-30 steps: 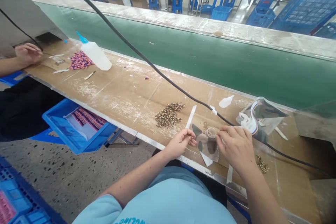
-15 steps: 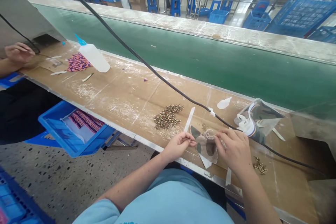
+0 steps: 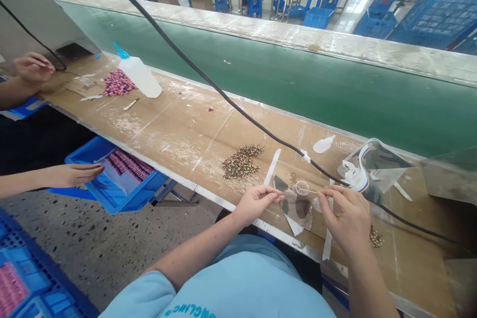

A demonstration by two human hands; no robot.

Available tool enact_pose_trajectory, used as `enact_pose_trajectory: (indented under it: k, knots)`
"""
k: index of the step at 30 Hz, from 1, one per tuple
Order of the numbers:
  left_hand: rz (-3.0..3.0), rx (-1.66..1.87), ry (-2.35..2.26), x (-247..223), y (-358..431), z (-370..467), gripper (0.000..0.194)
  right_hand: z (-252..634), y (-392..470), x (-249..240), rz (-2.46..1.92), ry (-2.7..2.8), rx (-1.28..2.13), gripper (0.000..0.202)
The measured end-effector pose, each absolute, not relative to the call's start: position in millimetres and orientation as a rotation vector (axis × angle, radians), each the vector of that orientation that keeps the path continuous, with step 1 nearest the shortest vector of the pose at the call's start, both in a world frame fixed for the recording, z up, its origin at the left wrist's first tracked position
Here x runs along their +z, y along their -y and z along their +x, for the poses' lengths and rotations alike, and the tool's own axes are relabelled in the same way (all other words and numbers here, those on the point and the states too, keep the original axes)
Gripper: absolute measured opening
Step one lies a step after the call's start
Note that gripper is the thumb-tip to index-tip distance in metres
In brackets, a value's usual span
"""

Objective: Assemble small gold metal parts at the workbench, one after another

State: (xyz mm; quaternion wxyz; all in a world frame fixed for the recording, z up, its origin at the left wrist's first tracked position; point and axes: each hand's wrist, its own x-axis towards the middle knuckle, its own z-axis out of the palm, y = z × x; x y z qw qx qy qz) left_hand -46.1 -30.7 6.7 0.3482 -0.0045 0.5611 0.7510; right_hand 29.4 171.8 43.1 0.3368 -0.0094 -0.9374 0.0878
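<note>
While the right hand (image 3: pixel 346 211) pinches a thin pale stick (image 3: pixel 310 191) between thumb and fingertips with hardly a gap, we see that stick lying over the clear round dish (image 3: pixel 301 188), its free end pointing to about 9 o'clock, a touch upward in our view, its long axis running nearly flat across from the right fingertips.

With the dish as our clock centre, we find the left hand (image 3: pixel 257 203) between 8 and 9, palm side turned inward, thumb and forefinger drawn together in a tight pinch; we can't tell whether a small piece sits between them. At 6 o'clock, right beside the dish, we have the camouflage-patterned sheet (image 3: pixel 296 211). Off at 10, a white strip (image 3: pixel 273 166) slants up, its upper end leaning toward 1, and past it sits the pile of brown-and-gold pieces (image 3: pixel 242 161). We spot a smaller pile (image 3: pixel 375 236) of them near 4, just beyond the right wrist, and a clear bag (image 3: pixel 387 156) between 2 and 3.

Far out at 9, we catch a co-worker's hand (image 3: pixel 78 175) above a blue bin (image 3: pixel 102 194).
</note>
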Motion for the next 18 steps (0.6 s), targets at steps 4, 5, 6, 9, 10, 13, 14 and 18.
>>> enact_pose_trajectory:
  k: [4, 5, 6, 9, 10, 13, 14, 18]
  knots:
    - [0.05, 2.029, -1.424, 8.2, 28.5, -43.7, 0.041, 32.3, -170.1, 46.2, -0.026, 2.428, 0.264, 0.013]
    - [0.071, 2.057, -1.418, 8.7, 27.5, -43.1, 0.04, 33.4, -169.5, 47.0, -0.031, 2.423, 0.276, 0.012]
    - [0.091, 2.078, -1.412, 9.0, 26.3, -42.7, 0.038, 34.5, -168.9, 47.7, -0.038, 2.417, 0.288, 0.012]
    - [0.085, 2.073, -1.352, 8.2, 21.4, -41.7, 0.036, 38.6, -166.6, 48.6, -0.066, 2.388, 0.34, 0.01]
    - [0.056, 2.067, -1.315, 7.4, 19.5, -41.4, 0.036, 40.0, -165.8, 48.5, -0.075, 2.379, 0.357, 0.009]
    - [-0.053, 2.084, -1.205, 4.7, 14.8, -40.3, 0.036, 44.1, -163.8, 47.5, -0.093, 2.363, 0.401, 0.006]
    - [-0.08, 2.092, -1.182, 4.1, 13.8, -39.9, 0.036, 45.4, -163.3, 47.1, -0.095, 2.36, 0.415, 0.005]
    - [-0.099, 2.097, -1.153, 4.2, 13.3, -38.7, 0.035, 49.6, -161.3, 46.2, -0.097, 2.354, 0.479, 0.002]
